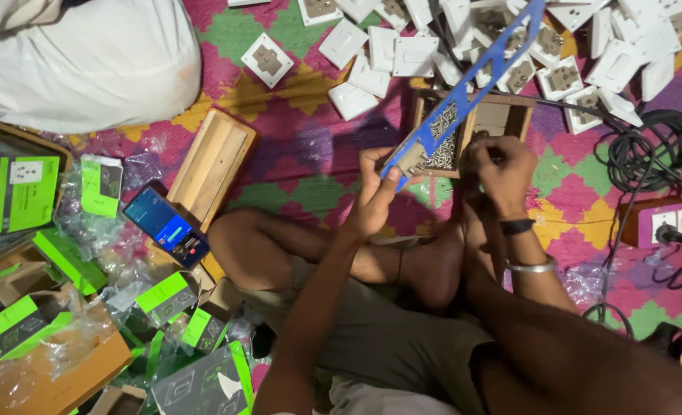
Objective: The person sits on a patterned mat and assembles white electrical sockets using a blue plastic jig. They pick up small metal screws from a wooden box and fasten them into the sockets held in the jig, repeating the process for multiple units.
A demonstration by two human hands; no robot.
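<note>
Scanning from the left, we note:
Far left: green cartons (18, 192) and plastic wrap, a phone (166, 227) with lit screen beside a wooden tray (212, 165).
Left hand (378, 192): we see it grasping the lower end of a blue frame (464, 88), which slants up over a wooden box of screws (475, 123).
Right hand (502, 165): fingers pinched by the box; what they hold, we cannot tell.
Top right: white sockets (564, 77), black cables (656, 146).

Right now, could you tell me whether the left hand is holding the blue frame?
Yes, the left hand grips the lower end of the long blue frame, which slants up over the wooden box of screws.
</note>
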